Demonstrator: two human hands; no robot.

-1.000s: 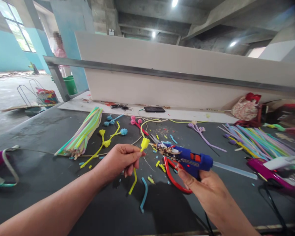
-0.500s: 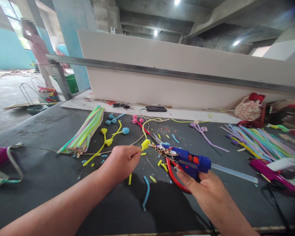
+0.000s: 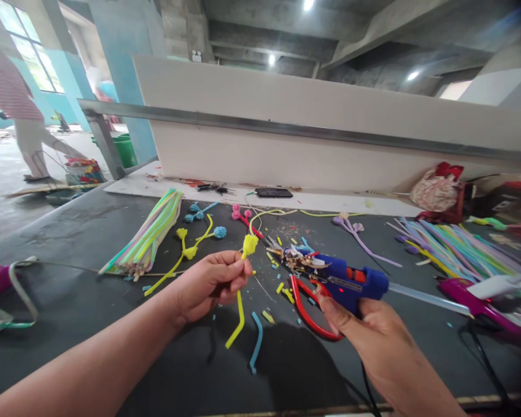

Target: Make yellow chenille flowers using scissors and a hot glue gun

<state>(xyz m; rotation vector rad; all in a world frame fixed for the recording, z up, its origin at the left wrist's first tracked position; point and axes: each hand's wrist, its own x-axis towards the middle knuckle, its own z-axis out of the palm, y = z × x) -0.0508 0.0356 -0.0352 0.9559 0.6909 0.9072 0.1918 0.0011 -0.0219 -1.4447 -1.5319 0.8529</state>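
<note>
My left hand pinches the stem of a yellow straw flower between thumb and fingertips, its bud upright and its bent stem hanging below. In my right hand is a blue hot glue gun, gripped by the handle, with a clear glue stick out of its back. Its nozzle end, crusted with debris, points left toward the flower and is apart from it. Under the gun lie red-handled scissors, partly hidden. Yellow and blue offcuts are strewn around, including a blue strip.
A bundle of pastel straws lies left, another right. Yellow budded stems, a purple one and a phone lie farther back. Magenta devices sit at both sides. A person walks at far left.
My left hand has turned, so its fingers and the yellow flower's stem show, and the flower has moved slightly left and up. The glue gun has shifted right. The person behind has moved left.
</note>
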